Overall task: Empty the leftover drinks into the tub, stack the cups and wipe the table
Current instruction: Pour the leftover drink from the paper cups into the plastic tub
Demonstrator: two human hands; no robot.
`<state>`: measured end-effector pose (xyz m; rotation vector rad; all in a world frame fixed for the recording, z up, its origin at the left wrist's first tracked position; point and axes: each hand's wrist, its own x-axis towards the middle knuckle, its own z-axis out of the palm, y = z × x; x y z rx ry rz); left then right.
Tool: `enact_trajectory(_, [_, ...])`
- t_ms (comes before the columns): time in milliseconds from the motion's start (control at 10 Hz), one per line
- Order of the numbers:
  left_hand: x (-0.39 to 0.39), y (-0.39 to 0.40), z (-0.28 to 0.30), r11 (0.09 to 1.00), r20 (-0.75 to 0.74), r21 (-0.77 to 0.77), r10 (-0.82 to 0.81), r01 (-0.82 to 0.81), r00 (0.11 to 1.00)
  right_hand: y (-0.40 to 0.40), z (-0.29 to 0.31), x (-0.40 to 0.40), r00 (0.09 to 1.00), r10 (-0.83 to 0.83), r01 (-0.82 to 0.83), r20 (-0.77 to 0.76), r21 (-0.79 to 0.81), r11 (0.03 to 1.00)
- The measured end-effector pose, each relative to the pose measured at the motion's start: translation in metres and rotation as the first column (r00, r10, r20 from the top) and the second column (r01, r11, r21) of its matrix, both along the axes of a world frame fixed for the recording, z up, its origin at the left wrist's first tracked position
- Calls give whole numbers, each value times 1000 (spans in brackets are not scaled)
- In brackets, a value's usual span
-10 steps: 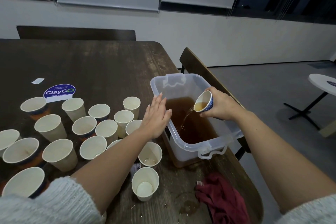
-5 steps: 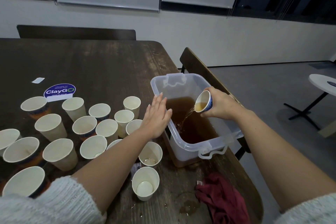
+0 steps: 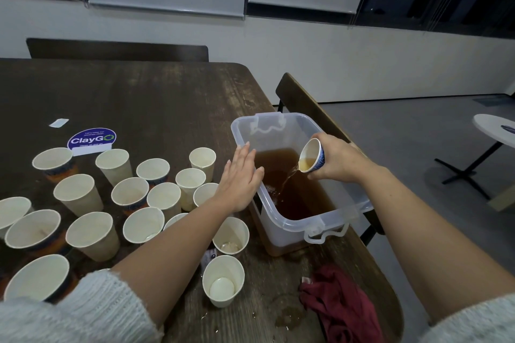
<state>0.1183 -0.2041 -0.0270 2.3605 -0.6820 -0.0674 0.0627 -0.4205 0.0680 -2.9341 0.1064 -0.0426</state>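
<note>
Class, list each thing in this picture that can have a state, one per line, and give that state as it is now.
tub: lid off, part full of brown liquid.
blue-patterned cup: tilted over the tub, pouring.
right hand: gripping the blue-patterned cup.
left hand: open, flat against the tub's near rim.
paper cups on the table: upright, unstacked.
red cloth: crumpled on the table.
table: wet patch beside the red cloth.

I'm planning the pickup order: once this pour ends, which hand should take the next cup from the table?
Probably the left hand: it is open and empty beside the tub, right next to the standing cups. The right hand is busy tilting a blue-patterned cup over the tub.
</note>
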Motion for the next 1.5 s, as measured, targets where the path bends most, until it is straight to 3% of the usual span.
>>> enact_trajectory(1400, [0,0,1,1000,-21,15,-6,6,1000,5,-2,10,997,68,-72,-26,-329,941])
enact_trajectory(1500, [1,1,6,998,-64,58,-12,16,998,9,0,9,1000,10,-10,0,-180,984])
